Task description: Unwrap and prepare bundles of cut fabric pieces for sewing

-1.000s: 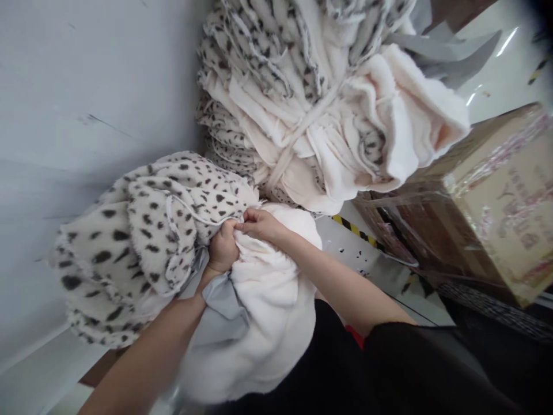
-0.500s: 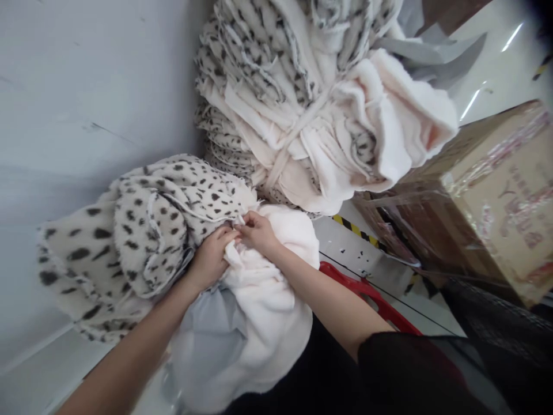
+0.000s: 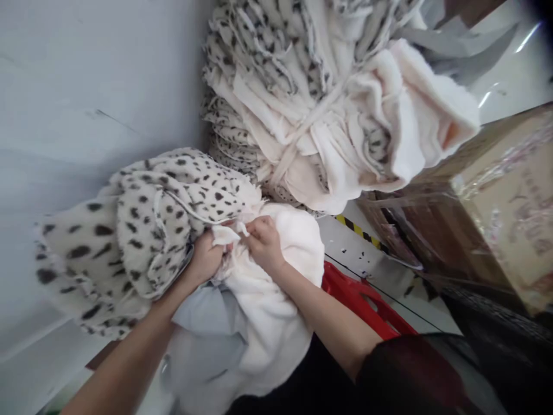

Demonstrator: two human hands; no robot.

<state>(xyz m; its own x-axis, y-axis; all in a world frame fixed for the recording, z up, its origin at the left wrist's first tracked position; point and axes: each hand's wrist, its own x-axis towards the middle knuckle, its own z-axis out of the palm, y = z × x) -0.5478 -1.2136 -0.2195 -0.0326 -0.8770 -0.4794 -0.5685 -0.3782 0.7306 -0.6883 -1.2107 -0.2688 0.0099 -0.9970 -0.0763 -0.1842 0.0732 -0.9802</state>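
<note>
A bundle of spotted plush fabric (image 3: 142, 230) lies before me, cream with dark spots, gathered at its middle beside plain white plush (image 3: 280, 300). My left hand (image 3: 206, 258) is closed at the gathered part, and a white cloth strip (image 3: 224, 235) sticks out from its fingers. Close to it on the right, my right hand (image 3: 263, 242) pinches a thin white end of cloth strip. Whether both ends belong to one strip is hidden in the folds. A grey sheet (image 3: 211, 325) hangs below my left hand.
A larger tied bundle of spotted and white plush (image 3: 302, 121) stands behind. On the right are a taped cardboard box (image 3: 505, 202) and a red plastic item (image 3: 358, 300). A pale wall (image 3: 86, 86) borders the left. Yellow-black tape (image 3: 356, 227) marks the floor.
My hands have moved slightly apart; the left has shifted left and the right a little right. More of the white strip now shows between them.
</note>
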